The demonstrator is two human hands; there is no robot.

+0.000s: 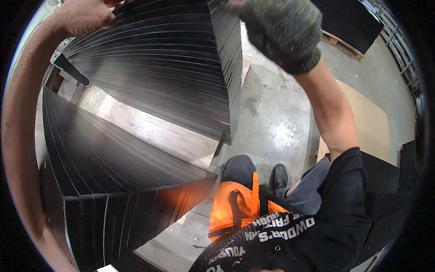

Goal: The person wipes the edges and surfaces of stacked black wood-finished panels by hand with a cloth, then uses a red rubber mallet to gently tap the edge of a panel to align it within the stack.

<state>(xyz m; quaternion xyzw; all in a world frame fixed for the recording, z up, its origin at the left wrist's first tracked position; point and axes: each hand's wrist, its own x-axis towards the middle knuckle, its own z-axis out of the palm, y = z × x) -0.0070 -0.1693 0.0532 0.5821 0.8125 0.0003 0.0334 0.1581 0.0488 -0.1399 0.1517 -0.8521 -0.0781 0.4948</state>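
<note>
A tall stack of thin black panels [154,59] fills the upper middle, their long edges bending across the view. My left hand [90,17], bare, reaches to its far left side with curled fingers. The top of the picture cuts that hand off, and its grasp is hidden. Beside the stack's far right corner is my right hand [285,34] in a dark grey glove with yellowish flecks. Its fingers are bent, slightly blurred and turned away, so their contact is hidden. A second stack of black panels [108,181] stands nearer, at the left, beneath my left forearm.
A pale board [154,131] shows in the gap between the stacks. Right of my feet lies a tan board [364,118] on the grey floor [272,118]. Another black stack [349,20] sits on a wooden pallet [340,44], near metal racking [398,50]. More black panels [389,204] stand at the lower right.
</note>
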